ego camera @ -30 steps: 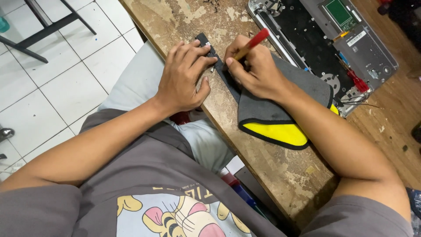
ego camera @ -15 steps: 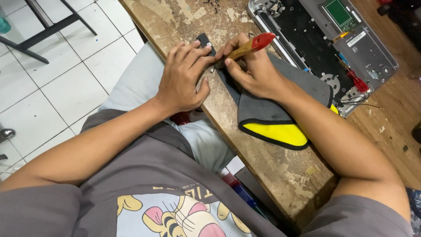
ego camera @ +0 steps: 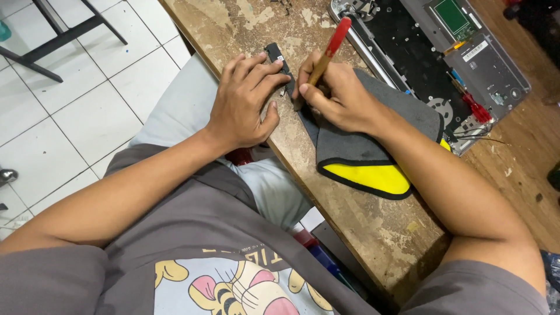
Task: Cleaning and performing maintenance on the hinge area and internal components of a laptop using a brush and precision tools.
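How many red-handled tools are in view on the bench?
2. One brush is held in the right hand at the small black part under the left hand; one tool lies on the opened laptop. Others may be hidden.

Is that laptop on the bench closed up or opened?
Opened. The laptop lies with its cover off, showing the black inner panel, a green board and red wires.

Rough, worn wooden table (ego camera: 373, 233); soft matt cloth (ego camera: 373, 146).
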